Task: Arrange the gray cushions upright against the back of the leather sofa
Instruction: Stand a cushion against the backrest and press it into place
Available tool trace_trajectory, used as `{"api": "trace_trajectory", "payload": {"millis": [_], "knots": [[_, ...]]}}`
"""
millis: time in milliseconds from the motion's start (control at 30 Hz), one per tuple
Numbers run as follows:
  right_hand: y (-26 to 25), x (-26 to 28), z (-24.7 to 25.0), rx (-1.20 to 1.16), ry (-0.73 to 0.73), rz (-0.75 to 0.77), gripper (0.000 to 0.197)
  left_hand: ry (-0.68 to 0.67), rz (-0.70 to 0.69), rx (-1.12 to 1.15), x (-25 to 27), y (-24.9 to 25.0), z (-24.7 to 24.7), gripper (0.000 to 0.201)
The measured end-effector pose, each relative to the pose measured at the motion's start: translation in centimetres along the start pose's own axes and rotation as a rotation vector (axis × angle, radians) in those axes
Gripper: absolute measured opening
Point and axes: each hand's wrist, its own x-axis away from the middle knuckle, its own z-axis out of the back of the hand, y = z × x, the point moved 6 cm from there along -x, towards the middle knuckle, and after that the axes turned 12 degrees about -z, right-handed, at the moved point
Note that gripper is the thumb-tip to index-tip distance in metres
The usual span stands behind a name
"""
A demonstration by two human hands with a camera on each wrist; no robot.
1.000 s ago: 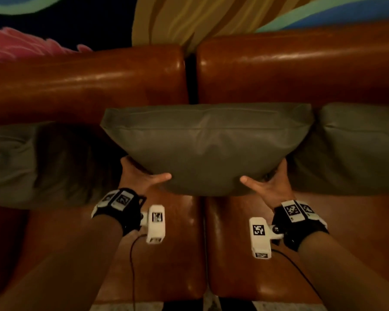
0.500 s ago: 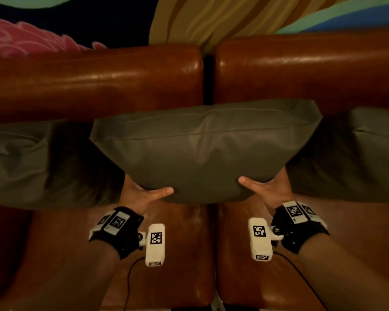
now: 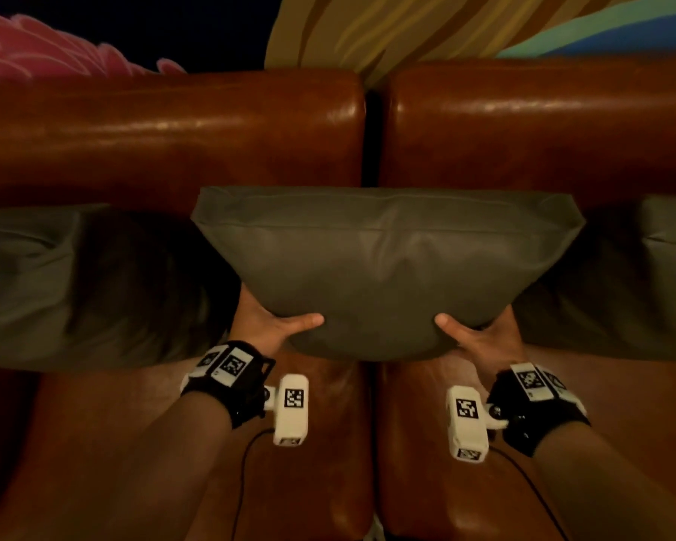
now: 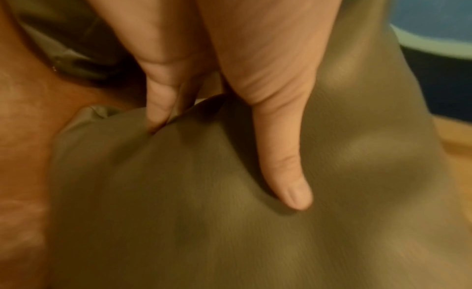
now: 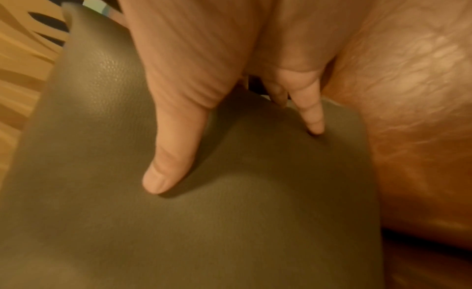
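Observation:
I hold a gray cushion [image 3: 383, 263] upright in front of the brown leather sofa back [image 3: 172, 134], over the seam between the two seats. My left hand [image 3: 270, 326] grips its lower left corner, thumb on the front face and fingers hidden behind. My right hand [image 3: 481, 333] grips the lower right corner the same way. In the left wrist view the thumb presses into the gray cushion [image 4: 230, 212]; the right wrist view shows the same on the gray cushion [image 5: 204, 222]. Another gray cushion [image 3: 36, 283] leans at the left, a third cushion [image 3: 640, 283] at the right.
The leather seat [image 3: 328, 443] lies below the held cushion, with a seam running down its middle. A painted wall [image 3: 406, 25] with pink, yellow and blue shapes rises behind the sofa back.
The view has shifted left, so the cushion and sofa seam sit further right in frame. Both hands keep the same grip on the cushion's lower corners.

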Motion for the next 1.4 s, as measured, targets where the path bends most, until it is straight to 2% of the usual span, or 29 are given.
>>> {"api": "trace_trajectory", "payload": {"millis": [67, 133, 200, 267, 333, 400, 433, 533, 600, 667, 767, 867, 900, 1000, 1067, 1133, 1167, 1200, 1233, 1300, 1333, 1367, 1400], "knots": [[-0.5, -1.1, -0.6, 0.004, -0.012, 0.019, 0.109, 0.050, 0.019, 0.020, -0.7, -0.3, 0.2, 0.111], [0.1, -1.8, -0.3, -0.038, 0.002, -0.038, 0.110, 0.094, 0.091, 0.106, 0.2, -1.3, 0.2, 0.115], [2.1, -1.3, 1.4, -0.115, 0.077, -0.154, 0.108, 0.135, 0.215, 0.206, 2.4, -3.3, -0.1, 0.112], [5.8, -0.5, 3.1, -0.175, 0.124, -0.359, 0.105, 0.100, 0.376, 0.246, 5.3, -5.0, -0.7, 0.093], [9.1, 1.0, 2.1, -0.345, 0.005, -0.619, 0.116, 0.032, 0.592, 0.428, 7.0, -6.3, -2.3, 0.071], [10.7, 1.6, -0.5, -0.543, -0.157, -0.748, 0.129, 0.024, 0.753, 0.649, 7.0, -6.8, -4.4, 0.079], [10.5, 1.3, -1.9, -0.625, -0.183, -0.752, 0.128, 0.042, 0.794, 0.726, 6.4, -7.3, -5.3, 0.086], [8.2, -0.4, -4.7, -0.800, -0.206, -0.688, 0.103, 0.140, 0.823, 0.899, 4.5, -7.5, -6.9, 0.109], [6.4, -1.1, -5.6, -0.845, -0.214, -0.658, 0.074, 0.142, 0.779, 0.983, 3.5, -7.3, -7.2, 0.123], [5.5, -1.4, -5.9, -0.869, -0.220, -0.637, 0.063, 0.117, 0.726, 1.032, 2.7, -7.3, -7.3, 0.125], [6.2, -1.9, -6.0, -0.829, -0.209, -0.666, 0.063, 0.107, 0.719, 0.947, 2.3, -8.2, -7.0, 0.134], [6.4, -1.8, -5.9, -0.796, -0.211, -0.675, 0.074, 0.121, 0.746, 0.872, 2.5, -8.0, -6.9, 0.137], [6.3, -1.6, -5.7, -0.788, -0.197, -0.684, 0.080, 0.139, 0.758, 0.853, 2.8, -7.2, -6.9, 0.130], [6.0, -0.5, -4.3, -0.679, -0.080, -0.748, 0.092, 0.124, 0.754, 0.614, 3.6, -4.8, -6.0, 0.070], [5.2, 0.9, -2.8, -0.514, 0.017, -0.767, 0.078, 0.046, 0.719, 0.294, 4.4, -3.2, -4.4, 0.061], [3.3, 3.0, -2.3, -0.319, -0.031, -0.774, 0.061, -0.085, 0.672, 0.039, 5.3, -0.7, -3.2, 0.055], [1.8, 4.0, -2.4, -0.199, -0.083, -0.724, 0.053, -0.185, 0.600, -0.070, 5.5, 1.0, -3.0, 0.053], [-0.4, 5.0, -2.4, -0.066, -0.090, -0.590, 0.045, -0.294, 0.461, -0.165, 5.3, 3.1, -3.1, 0.049], [-3.4, 5.7, -2.4, 0.081, -0.054, -0.351, 0.040, -0.370, 0.270, -0.231, 4.9, 6.1, -3.5, 0.045], [-10.5, 7.1, -2.7, 0.469, 0.072, 0.309, 0.031, -0.417, -0.089, -0.310, 3.3, 11.9, -3.8, 0.047], [-13.3, 7.9, -3.9, 0.682, 0.092, 0.591, 0.034, -0.422, -0.247, -0.400, 2.0, 14.5, -4.0, 0.055], [-15.0, 8.0, -5.2, 0.895, 0.084, 0.759, 0.050, -0.447, -0.390, -0.558, 0.4, 16.6, -4.4, 0.072], [-15.9, 7.1, -6.2, 1.099, 0.023, 0.772, 0.078, -0.510, -0.472, -0.767, -1.2, 17.9, -5.0, 0.097]]}}
